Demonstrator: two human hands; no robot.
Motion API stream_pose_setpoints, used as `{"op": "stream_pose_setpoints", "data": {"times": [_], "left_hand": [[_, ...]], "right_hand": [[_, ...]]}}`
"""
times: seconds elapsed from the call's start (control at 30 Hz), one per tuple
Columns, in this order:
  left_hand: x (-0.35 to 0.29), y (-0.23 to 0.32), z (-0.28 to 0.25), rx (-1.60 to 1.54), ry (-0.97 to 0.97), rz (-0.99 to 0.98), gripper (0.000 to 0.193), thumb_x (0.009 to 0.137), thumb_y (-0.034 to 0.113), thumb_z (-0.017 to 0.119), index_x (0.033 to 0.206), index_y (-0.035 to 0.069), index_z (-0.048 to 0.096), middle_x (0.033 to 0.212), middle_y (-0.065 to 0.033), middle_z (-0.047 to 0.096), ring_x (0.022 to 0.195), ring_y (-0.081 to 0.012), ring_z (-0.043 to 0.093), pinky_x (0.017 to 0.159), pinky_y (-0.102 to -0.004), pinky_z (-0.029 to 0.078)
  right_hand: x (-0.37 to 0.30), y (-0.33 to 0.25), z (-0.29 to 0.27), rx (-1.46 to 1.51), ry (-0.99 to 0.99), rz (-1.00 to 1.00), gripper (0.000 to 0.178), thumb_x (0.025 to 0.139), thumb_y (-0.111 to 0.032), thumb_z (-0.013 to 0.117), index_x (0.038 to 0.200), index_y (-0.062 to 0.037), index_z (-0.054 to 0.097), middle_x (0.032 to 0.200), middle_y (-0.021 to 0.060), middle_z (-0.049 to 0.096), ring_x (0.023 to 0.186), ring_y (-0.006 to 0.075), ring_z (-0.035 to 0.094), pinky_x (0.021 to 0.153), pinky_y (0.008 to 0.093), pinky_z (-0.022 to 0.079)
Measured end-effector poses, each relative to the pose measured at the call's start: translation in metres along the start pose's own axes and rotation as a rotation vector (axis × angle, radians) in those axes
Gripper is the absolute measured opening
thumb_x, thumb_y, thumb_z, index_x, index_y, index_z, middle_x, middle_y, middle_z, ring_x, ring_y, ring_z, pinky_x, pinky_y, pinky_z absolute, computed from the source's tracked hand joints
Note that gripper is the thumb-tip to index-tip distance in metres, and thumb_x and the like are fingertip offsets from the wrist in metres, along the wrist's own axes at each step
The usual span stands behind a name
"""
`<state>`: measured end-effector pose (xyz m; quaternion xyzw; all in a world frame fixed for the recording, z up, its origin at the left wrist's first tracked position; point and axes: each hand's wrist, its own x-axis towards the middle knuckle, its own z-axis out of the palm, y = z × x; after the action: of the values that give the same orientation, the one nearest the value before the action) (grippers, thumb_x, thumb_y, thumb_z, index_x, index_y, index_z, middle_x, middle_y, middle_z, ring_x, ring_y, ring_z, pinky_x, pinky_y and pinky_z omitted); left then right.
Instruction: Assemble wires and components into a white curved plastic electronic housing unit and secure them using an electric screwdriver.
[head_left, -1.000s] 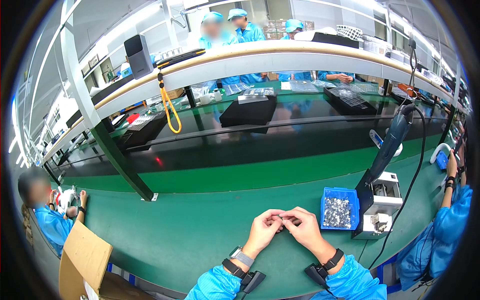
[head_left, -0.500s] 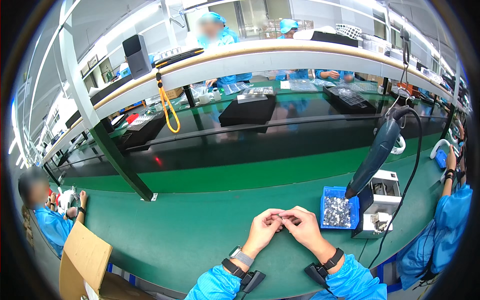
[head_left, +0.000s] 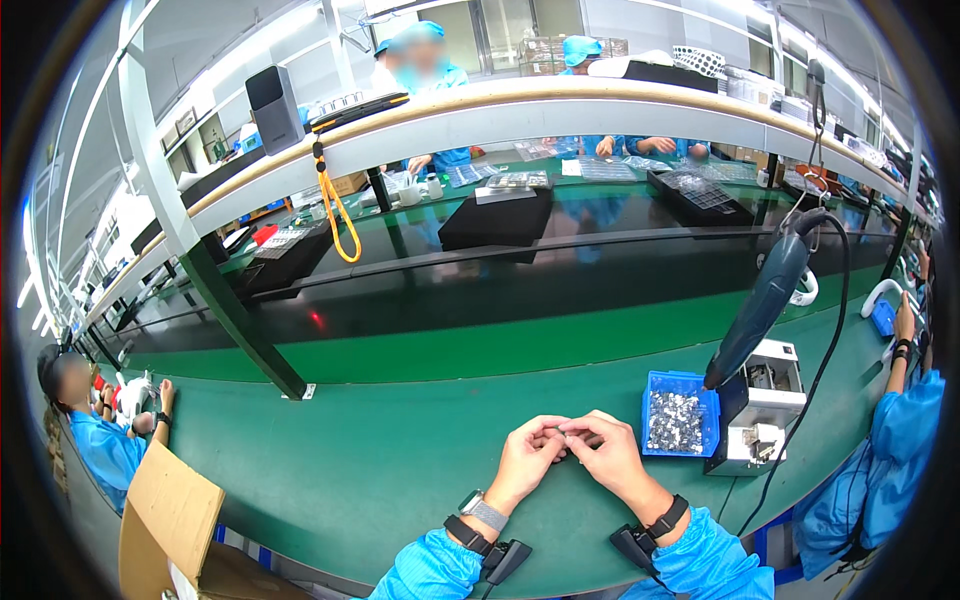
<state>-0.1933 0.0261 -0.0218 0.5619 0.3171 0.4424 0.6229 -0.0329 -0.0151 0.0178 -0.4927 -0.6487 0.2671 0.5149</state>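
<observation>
- one black strap per wrist, two in all; one watch on the left.
- left hand and right hand, fingers together, pinch one tiny dark piece, mostly hidden, over the green table.
- to their right, one blue bin of small parts, too many to count.
- just beside it, one boxy machine; any lettering is too small to read.
- one dark screwdriver hanging near both.
- farther, one yellow cord hanging from the shelf.
</observation>
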Motion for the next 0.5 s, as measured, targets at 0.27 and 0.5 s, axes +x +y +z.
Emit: {"op": "stream_pose_setpoints", "data": {"times": [0.27,0.5], "left_hand": [[0.0007,-0.0015,-0.0001,-0.013,-0.001,-0.007,0.022,0.097,0.006,0.06,0.119,0.001,0.063,0.097,-0.0045,0.069,0.083,-0.009,0.064,0.073,-0.0234,0.055],[0.0002,0.0008,0.0023,-0.037,0.023,-0.016,0.022,0.095,0.004,0.06,0.116,0.001,0.065,0.093,-0.0029,0.069,0.08,-0.0076,0.064,0.072,-0.0229,0.054]], "right_hand": [[-0.0004,0.0011,-0.0004,0.013,-0.002,0.013,0.014,0.087,-0.003,0.07,0.101,-0.0024,0.073,0.088,0.0082,0.068,0.072,0.0153,0.068,0.064,0.0271,0.056],[-0.001,0.0019,-0.0002,0.018,-0.006,0.015,0.014,0.087,-0.003,0.07,0.1,-0.0016,0.074,0.088,0.0084,0.068,0.071,0.0153,0.068,0.063,0.027,0.056]]}}
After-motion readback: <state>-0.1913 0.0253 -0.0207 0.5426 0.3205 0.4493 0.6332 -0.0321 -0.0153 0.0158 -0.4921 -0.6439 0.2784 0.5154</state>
